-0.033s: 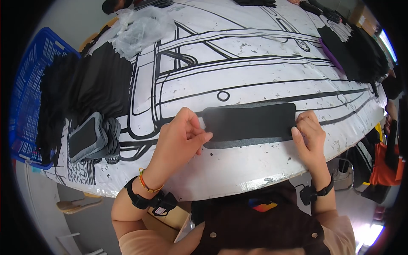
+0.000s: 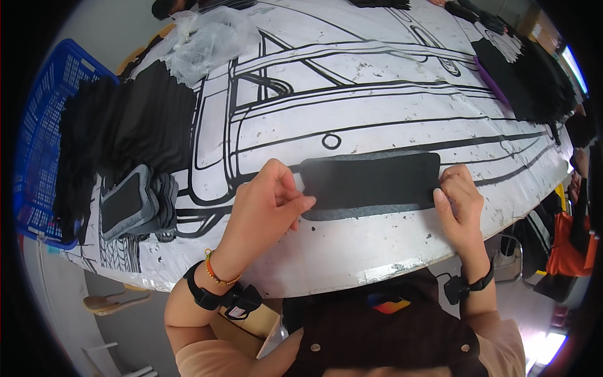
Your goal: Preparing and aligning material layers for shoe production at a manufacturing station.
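Note:
A flat black rectangular piece, apparently fabric, lies on a slightly larger grey backing piece, whose rim shows along the top and bottom edges. Thumb and fingers of my left hand pinch the left end near its lower corner. At the opposite end, my right hand grips the right edge, thumb on top and fingers curled. Both pieces lie at the near side of the table, roughly level. The fingertips under the edges are hidden.
Left of my hands stand a small stack of grey-edged black pads and tall piles of black pieces, beside a blue basket. A clear plastic bag lies behind them. More black pieces sit far right on the line-patterned table.

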Action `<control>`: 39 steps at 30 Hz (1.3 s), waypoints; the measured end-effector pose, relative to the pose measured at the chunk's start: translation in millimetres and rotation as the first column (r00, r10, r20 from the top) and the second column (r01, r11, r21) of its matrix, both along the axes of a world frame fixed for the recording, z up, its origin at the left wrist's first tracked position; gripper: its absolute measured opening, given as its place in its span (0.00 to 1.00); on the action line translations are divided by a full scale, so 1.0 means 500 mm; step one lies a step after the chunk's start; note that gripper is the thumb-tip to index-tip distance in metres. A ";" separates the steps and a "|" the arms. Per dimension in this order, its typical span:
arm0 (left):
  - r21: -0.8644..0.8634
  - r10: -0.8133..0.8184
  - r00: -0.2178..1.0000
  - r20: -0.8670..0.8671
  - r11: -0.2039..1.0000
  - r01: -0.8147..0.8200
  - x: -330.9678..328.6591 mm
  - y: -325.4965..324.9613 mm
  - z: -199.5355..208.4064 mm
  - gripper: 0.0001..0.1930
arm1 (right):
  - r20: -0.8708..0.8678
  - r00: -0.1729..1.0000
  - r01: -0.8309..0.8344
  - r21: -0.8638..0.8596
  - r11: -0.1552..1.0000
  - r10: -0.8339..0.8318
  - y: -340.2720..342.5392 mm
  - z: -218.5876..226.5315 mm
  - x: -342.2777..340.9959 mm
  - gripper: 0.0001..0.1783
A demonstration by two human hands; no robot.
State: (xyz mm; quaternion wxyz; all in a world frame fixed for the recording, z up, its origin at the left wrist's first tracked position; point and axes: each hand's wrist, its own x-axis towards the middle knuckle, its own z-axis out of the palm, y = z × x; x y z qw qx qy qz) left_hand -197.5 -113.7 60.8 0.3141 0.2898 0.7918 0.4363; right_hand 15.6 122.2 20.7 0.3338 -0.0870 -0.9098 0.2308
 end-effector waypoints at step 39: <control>0.028 0.013 0.999 0.031 1.000 -0.014 0.000 0.011 -0.026 0.14 | 0.055 0.998 0.047 -0.061 0.997 -0.044 0.009 -0.009 -0.006 0.14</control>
